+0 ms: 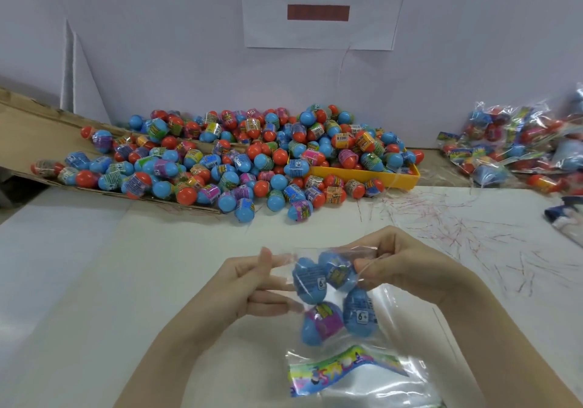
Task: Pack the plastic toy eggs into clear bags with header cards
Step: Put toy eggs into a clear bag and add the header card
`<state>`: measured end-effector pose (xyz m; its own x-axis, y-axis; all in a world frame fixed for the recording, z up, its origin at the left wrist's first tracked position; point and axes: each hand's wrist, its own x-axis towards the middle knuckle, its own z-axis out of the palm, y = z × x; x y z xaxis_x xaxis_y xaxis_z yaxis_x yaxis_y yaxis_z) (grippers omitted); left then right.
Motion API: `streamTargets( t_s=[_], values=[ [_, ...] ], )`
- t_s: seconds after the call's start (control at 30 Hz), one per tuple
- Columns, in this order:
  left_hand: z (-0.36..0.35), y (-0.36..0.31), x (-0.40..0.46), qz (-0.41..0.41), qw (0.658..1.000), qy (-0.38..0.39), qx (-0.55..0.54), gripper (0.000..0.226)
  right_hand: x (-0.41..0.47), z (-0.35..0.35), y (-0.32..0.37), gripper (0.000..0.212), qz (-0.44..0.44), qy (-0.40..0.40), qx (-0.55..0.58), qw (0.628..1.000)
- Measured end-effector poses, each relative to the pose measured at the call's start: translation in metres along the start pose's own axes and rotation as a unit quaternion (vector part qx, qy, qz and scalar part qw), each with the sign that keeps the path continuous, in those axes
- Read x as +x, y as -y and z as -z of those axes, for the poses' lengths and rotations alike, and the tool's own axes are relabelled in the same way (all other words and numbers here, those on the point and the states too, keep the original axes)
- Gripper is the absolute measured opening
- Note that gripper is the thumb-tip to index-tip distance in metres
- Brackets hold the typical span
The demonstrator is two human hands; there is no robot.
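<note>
The right hand [407, 269] is pinching the clear bag [334, 294] in a narrow grip; four eggs [310, 281] are hanging below it, while the left hand [252, 284], fingers straight, is steadying its side. Likely next: fitting the header card [334, 369], lying nearer the person

Clear bag [334, 294] holds four blue eggs [310, 281]; header card [334, 368] below.

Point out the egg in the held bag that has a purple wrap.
It is the lower-left egg in the clear bag: a purple band with a yellow patch. The other three there look all blue.
</note>
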<state>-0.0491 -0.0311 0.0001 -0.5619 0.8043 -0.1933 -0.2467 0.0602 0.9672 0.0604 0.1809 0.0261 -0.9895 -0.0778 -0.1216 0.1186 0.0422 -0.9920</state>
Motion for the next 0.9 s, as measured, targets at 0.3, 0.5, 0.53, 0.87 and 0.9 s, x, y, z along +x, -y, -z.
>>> streamTargets(
  t_s=[0.3,0.5,0.53,0.87,0.9],
  values=[
    [-0.007,-0.001,0.012,-0.076,0.965,-0.248,-0.024,0.032,-0.016,0.071,0.054,0.058,0.052,-0.534,-0.070,0.841],
    [-0.053,-0.019,0.014,-0.132,0.978,-0.061,0.150,0.035,-0.007,0.003,0.022,0.114,-0.006,-0.214,-0.345,0.914],
    [-0.062,-0.022,0.014,-0.132,0.977,-0.020,0.163,0.035,-0.005,-0.004,0.019,0.113,-0.004,-0.154,-0.351,0.924],
    [-0.013,-0.022,0.023,-0.142,0.930,-0.276,0.196,0.028,-0.024,0.005,0.023,0.105,0.035,-0.155,-0.297,0.942],
    [0.005,-0.021,0.023,-0.111,0.889,-0.312,0.317,0.047,-0.027,0.008,0.021,0.096,0.052,-0.215,-0.276,0.935]
  ],
)
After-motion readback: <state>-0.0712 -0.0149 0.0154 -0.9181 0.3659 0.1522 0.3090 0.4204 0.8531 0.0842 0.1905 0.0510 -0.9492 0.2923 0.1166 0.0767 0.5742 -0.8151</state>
